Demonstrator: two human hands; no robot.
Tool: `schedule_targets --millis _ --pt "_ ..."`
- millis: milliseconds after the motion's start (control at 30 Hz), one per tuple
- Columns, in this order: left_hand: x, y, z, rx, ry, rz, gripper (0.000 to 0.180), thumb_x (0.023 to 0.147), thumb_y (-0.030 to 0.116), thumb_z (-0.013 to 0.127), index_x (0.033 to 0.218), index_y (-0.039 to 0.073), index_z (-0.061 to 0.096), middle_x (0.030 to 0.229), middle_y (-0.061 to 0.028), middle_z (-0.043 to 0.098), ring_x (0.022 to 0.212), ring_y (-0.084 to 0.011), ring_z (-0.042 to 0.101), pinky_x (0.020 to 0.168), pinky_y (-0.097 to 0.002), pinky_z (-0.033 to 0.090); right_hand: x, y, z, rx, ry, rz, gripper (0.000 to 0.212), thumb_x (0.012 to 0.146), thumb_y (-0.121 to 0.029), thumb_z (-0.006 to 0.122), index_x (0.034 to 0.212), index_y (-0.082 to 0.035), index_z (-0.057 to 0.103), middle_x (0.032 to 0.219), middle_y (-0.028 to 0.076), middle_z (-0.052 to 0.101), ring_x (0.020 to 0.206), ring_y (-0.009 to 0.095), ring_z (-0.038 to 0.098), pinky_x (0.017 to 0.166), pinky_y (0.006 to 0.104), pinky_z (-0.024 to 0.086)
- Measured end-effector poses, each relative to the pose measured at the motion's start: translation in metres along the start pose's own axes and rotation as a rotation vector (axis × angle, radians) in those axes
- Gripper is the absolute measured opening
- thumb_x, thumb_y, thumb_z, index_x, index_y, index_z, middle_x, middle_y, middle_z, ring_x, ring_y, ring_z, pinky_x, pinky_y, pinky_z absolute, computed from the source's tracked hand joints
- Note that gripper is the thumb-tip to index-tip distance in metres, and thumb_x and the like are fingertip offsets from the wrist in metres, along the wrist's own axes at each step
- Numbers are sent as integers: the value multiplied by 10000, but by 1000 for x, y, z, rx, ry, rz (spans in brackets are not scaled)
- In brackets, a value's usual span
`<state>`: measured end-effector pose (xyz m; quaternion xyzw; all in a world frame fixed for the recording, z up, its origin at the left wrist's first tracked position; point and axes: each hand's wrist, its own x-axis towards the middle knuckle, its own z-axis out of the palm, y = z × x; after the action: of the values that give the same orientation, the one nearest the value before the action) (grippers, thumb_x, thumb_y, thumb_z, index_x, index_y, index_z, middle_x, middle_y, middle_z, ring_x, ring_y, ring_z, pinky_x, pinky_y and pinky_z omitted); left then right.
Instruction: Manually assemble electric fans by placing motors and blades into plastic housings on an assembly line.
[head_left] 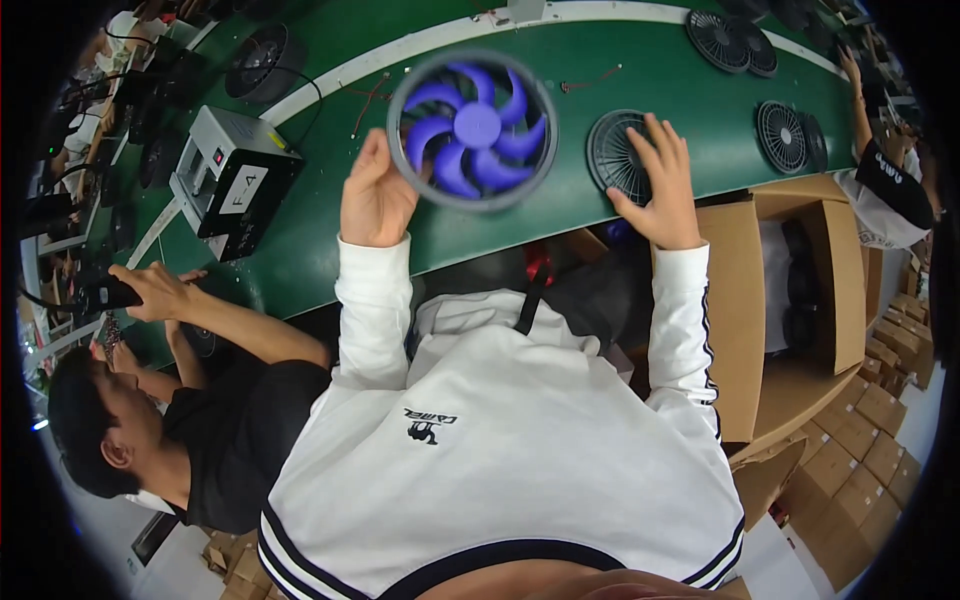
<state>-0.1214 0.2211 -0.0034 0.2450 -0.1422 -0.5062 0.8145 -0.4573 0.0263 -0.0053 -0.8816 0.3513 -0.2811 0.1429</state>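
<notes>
My left hand (376, 192) is closed on the lower left rim of a round fan (477, 125) with purple blades and a grey ring frame. The fan is raised above the green workbench, its blades facing up and its outline slightly blurred. On the bench to the right lies a round dark fan grille (617, 160) with fine radial ribs. Over that grille's right side is my right hand (665, 185), fingers spread and thumb apart. Whether its fingertips touch the grille cannot be made out.
Left on the green bench (565, 225) stands a grey-and-black box device (238, 175). Thin wires (590, 82) lie beyond the fan; more grilles (782, 137) sit at right. An open carton (735, 320) adjoins the bench's near edge. A co-worker (230, 430) in black works at left.
</notes>
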Motion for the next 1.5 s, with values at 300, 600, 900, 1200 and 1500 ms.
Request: schedule_targets --millis 300,600,900,1200,1500 --pt "-41 -5 -22 317 119 -87 360 1056 79 560 1408 20 512 1362 -169 618 1262 -263 601 1096 -395 468 -18 -29 12 -113 -111 -58 782 768 -290 801 1476 -77 548 1646 227 359 1486 498 331 1223 584 265" --pt "-43 -17 -9 1239 -133 261 1147 761 359 909 1614 -28 246 1589 -236 409 1461 -355 428 1222 -440 320 2 -25 8 -53 -230 -119 950 708 -503 883 1472 -59 534 1602 259 388 1467 506 353 1200 532 335" --pt "-35 -37 -18 1327 -121 404 1398 536 390 1018 1607 2 207 1565 -258 416 1393 -463 463 1189 -506 369 75 -133 19 174 -386 -441 947 727 -602 844 1480 -97 572 1592 271 396 1443 505 396 1167 554 380" --pt "-31 -28 -15 1338 -157 412 1325 530 358 1016 1582 50 272 1538 -244 446 1359 -449 500 1156 -511 394 111 -143 40 95 -689 -771 855 757 -632 797 1458 -170 636 1607 292 374 1438 513 392 1164 587 369" --pt "-28 -26 -22 1361 -203 403 1300 517 354 1005 1565 66 292 1567 -235 427 1363 -445 499 1143 -508 396 68 -154 59 139 -404 -493 824 707 -559 849 1405 -153 682 1585 306 399 1417 511 407 1156 575 376"
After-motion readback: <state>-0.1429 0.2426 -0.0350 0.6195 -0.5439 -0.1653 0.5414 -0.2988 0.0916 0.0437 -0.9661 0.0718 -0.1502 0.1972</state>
